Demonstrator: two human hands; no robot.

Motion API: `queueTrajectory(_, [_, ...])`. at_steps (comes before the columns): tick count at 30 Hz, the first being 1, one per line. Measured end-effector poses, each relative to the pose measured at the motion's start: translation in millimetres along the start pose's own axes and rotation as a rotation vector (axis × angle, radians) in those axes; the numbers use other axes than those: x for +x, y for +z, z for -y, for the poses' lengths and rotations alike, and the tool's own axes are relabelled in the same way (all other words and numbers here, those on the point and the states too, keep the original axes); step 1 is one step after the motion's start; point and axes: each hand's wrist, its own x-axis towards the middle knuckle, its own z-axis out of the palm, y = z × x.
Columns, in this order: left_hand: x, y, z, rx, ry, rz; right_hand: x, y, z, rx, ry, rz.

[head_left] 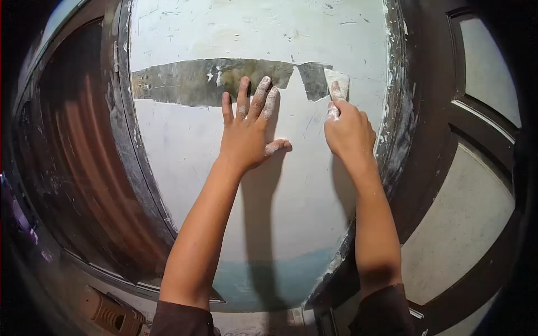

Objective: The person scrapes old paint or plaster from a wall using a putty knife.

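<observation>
Before me is a wall (291,179) coated in white paint, with a bare grey strip (190,81) running across it where the coating is gone. My left hand (250,120) lies spread on the wall, its fingertips over the grey strip and white dust on several fingers. In my right hand (350,129) is a putty knife (343,84), gripped by its handle with a finger along the dusty blade. The blade rests against the wall at the strip's right end. A pointed piece of white coating (297,87) stands between the two grey areas.
Left of the wall is a dark door frame (120,106) with a brown curtain-like surface (84,168) beyond. A dark panelled door (431,179) stands at the right. Low down, the wall turns bluish (269,274). A brown plastic object (109,311) sits at the lower left.
</observation>
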Motion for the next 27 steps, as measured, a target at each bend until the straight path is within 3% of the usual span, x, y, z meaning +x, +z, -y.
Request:
queueTrajectory(8, [-0.5,1.9,0.2,0.002,0.004,-0.015,-6.4,0.8,11.3,-0.005,0.03,0.054])
queueTrajectory(13, [-0.1,1.4,0.1,-0.006,0.0,-0.016,-10.3,9.2,-0.3,0.031,0.008,0.086])
queueTrajectory(18, [0.8,1.6,0.9,-0.007,-0.002,-0.021,-14.1,13.0,-17.6,0.007,0.004,-0.022])
queueTrajectory(27, [0.0,-0.5,-0.3,-0.012,0.0,-0.015,-3.7,12.7,-37.8,0.123,-0.018,0.046])
